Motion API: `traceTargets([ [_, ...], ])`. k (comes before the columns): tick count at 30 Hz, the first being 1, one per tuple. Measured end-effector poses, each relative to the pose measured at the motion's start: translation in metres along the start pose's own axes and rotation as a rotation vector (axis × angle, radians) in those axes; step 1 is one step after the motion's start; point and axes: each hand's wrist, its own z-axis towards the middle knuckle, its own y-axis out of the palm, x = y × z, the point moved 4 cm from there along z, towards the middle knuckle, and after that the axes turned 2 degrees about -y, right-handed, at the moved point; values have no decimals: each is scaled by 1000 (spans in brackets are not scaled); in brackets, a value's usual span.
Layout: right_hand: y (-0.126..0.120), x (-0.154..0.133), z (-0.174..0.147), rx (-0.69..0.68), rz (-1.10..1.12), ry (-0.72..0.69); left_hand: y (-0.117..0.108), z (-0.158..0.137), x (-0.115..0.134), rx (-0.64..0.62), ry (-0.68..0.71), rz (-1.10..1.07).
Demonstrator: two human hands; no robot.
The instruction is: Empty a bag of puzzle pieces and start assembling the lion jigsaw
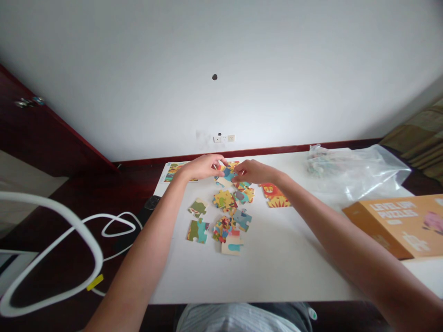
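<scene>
At the far part of the white table, my left hand (205,167) curls its fingers at the left edge of a blue-and-yellow puzzle piece (228,174). From the right, my right hand (255,171) pinches the same piece's other side; its fingertips partly cover it. Just below lie a yellow piece (224,200) and an overlapping heap of several pieces. Nearer me are a grey-blue piece (242,218), a multicoloured piece (222,228) and a cream piece with a blue shape (232,245). Two green pieces, an upper one (198,207) and a lower one (198,230), lie left.
Beside my right forearm lie orange lion pieces (275,195). A picture sheet (171,172) is partly behind my left wrist. An orange puzzle box (398,226) and a clear plastic bag (356,173) occupy the right side. White tubing (98,249) loops at left.
</scene>
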Motion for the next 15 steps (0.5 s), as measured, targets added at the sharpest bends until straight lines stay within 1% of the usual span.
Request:
traceTargets([
  [5,-2,3,0,-1,110,33,-1,3,-3,-12,10,21],
  [10,-4,11,1,12,211,20,-7,0,-5,42,-62,28],
  [12,-5,17,3,18,219,15,-6,-1,-8,-3,-69,-15],
  [15,-8,27,5,52,180,51,0,1,-22,-115,-84,-89],
])
